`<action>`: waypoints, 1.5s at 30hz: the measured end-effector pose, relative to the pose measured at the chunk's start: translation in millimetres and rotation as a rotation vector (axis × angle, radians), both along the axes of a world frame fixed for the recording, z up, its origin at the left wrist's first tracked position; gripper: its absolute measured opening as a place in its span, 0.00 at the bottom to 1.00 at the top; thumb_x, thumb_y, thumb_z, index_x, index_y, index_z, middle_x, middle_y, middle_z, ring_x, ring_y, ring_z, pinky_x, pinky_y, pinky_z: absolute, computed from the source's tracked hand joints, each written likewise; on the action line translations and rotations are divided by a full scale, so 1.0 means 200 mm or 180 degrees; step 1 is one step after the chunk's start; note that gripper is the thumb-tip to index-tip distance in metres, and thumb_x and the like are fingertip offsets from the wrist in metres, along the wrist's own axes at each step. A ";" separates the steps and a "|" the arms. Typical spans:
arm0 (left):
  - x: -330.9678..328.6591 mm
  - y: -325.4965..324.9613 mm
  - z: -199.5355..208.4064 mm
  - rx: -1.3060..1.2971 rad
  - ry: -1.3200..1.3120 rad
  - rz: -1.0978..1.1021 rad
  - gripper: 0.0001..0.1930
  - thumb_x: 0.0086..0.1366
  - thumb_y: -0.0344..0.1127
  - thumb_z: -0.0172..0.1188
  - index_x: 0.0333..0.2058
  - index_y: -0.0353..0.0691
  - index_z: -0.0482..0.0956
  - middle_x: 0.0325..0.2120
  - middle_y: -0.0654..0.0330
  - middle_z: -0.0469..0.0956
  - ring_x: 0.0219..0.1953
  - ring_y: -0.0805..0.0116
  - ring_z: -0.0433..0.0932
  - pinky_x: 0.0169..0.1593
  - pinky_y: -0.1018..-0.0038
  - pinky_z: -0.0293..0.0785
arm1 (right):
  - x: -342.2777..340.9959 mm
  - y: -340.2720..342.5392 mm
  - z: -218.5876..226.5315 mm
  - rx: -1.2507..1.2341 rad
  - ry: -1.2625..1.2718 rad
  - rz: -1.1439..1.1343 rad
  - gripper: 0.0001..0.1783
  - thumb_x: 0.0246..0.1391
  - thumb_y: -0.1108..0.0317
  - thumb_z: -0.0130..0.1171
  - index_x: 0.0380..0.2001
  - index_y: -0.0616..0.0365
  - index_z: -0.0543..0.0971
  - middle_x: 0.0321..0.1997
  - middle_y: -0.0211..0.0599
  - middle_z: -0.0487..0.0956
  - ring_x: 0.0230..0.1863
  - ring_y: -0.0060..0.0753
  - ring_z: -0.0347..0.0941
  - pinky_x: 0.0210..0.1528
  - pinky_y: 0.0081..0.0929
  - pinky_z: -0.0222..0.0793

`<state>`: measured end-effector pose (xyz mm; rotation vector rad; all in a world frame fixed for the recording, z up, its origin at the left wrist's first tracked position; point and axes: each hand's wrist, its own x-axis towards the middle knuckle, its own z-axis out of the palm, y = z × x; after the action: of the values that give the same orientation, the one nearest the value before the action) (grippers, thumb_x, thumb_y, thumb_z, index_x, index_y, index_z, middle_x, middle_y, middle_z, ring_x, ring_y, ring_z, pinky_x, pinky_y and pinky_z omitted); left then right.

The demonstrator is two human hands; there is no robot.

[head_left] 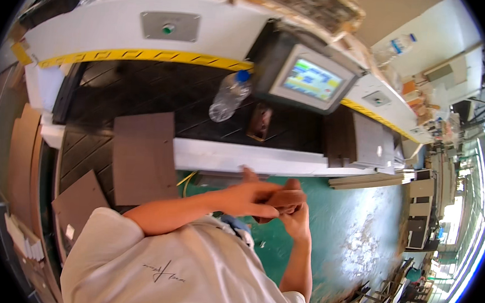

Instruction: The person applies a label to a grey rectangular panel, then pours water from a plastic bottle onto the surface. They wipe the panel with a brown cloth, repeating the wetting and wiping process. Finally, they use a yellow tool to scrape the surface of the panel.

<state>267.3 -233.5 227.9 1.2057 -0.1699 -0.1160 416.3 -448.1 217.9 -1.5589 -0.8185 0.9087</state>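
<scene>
My left hand (245,198) and my right hand (291,202) meet in front of my chest, above the green floor. The left one has a finger or thumb sticking out, and its other fingers stretch toward the right hand, partly covered. On the right hand the fingers are curled in over the left fingertips; whether anything lies between them is hidden. Beyond the hands runs a white machine edge (242,157). A clear plastic bottle (223,102) with a blue cap and a dark phone (260,122) lie on the black machine bed behind it.
A brown panel (143,156) lies across the machine bed at left, with another brown panel (83,202) nearer me. A control screen (312,81) juts out over the bed. Stacked panels (365,138) stand at right. Long boards (369,180) lie beyond the green floor (343,235).
</scene>
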 end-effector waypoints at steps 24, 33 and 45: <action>0.28 0.58 -0.17 0.1476 -0.0245 0.6019 0.37 0.60 0.26 0.72 0.66 0.36 0.65 0.56 0.56 0.75 0.60 0.64 0.75 0.63 0.65 0.72 | 3.44 0.51 1.11 -0.0624 -0.4869 -0.0870 0.35 0.49 0.65 0.60 0.64 0.61 0.74 0.69 0.60 0.69 0.72 0.65 0.60 0.75 0.48 0.53; 1.09 0.38 1.43 0.2807 -0.2010 0.4921 0.46 0.57 0.55 0.76 0.66 0.34 0.67 0.55 0.48 0.79 0.58 0.54 0.80 0.58 0.59 0.78 | 2.69 0.48 1.09 0.1337 -0.3445 -0.2085 0.26 0.57 0.70 0.57 0.60 0.60 0.78 0.62 0.48 0.79 0.63 0.47 0.74 0.67 0.39 0.66; 2.20 0.79 1.36 0.4039 -0.0480 0.5235 0.50 0.43 0.68 0.78 0.53 0.30 0.77 0.44 0.44 0.84 0.47 0.47 0.85 0.50 0.58 0.80 | 1.59 -0.27 0.03 0.0594 -0.0441 -0.0241 0.09 0.66 0.79 0.56 0.45 0.69 0.83 0.36 0.40 0.85 0.40 0.28 0.83 0.47 0.23 0.77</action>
<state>706.9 -76.4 500.0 2.2267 0.9287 1.5070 733.8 -502.3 224.8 -1.4901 -0.9095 0.6558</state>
